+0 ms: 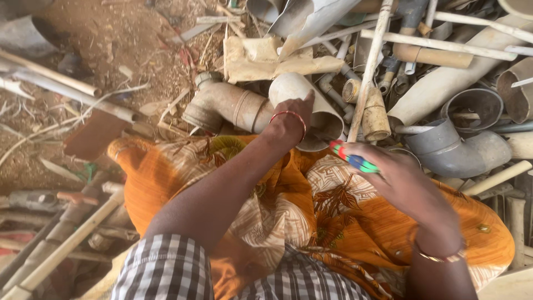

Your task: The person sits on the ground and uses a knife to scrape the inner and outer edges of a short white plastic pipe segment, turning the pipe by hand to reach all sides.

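Dusty pipe elbow: lies on the ground, long axis left-right. Cut pipe section: mouth opening lower right, under the left hand, fingers resting on its wall. Right hand: clenched around a red-green-blue tool, tip pointing upper left, just right of the section.

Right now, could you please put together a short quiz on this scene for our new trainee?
1. True or false: the left hand rests on a beige pipe section.
2. Which colours show on the tool handle in the right hand? A) red, green and blue B) black and yellow C) white only
3. What lies directly to the right of the right hand: a grey pipe elbow or a metal bucket?

Key: 1 true; 2 A; 3 grey pipe elbow.
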